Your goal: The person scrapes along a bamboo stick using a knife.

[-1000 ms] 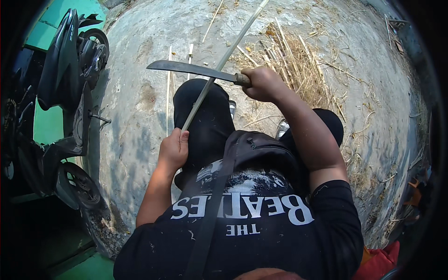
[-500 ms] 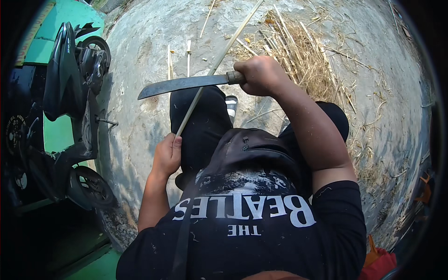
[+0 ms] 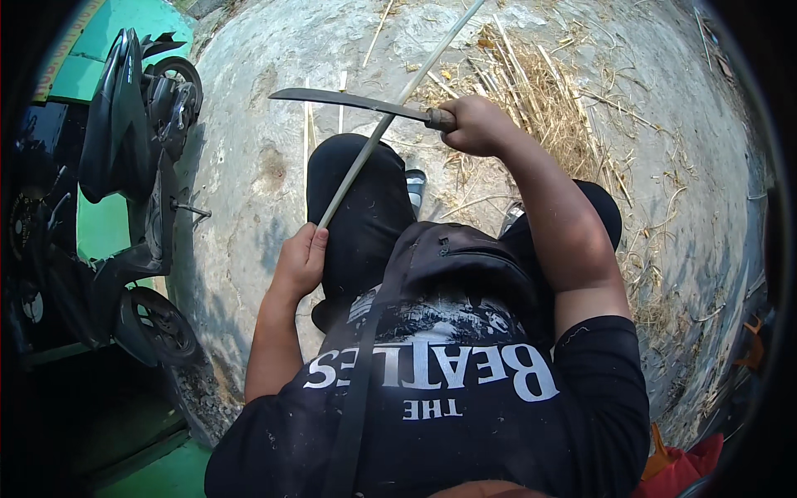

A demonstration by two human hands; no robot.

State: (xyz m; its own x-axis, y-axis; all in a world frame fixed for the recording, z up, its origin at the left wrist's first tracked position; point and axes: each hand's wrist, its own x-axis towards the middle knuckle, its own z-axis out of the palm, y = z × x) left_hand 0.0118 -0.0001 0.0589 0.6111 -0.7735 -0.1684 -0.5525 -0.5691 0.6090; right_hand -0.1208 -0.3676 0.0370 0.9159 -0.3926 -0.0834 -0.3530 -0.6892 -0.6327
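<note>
My left hand (image 3: 300,262) grips the near end of a long pale bamboo strip (image 3: 397,109) that runs up and away to the top of the view. My right hand (image 3: 476,124) holds the handle of a curved machete (image 3: 349,100), whose blade points left and crosses the strip. I sit with black trousers and a dark bag on my lap, above grey concrete ground (image 3: 249,124).
A heap of dry bamboo shavings (image 3: 540,108) lies on the ground ahead to the right. Thin loose strips (image 3: 309,124) lie near my left knee. A black scooter (image 3: 133,174) stands at the left by a green surface. Something red (image 3: 689,469) sits at the lower right.
The machete blade has shifted along the strip, tipping down half a second ago and now lying level again. My left hand has kept its hold on the strip's end.
</note>
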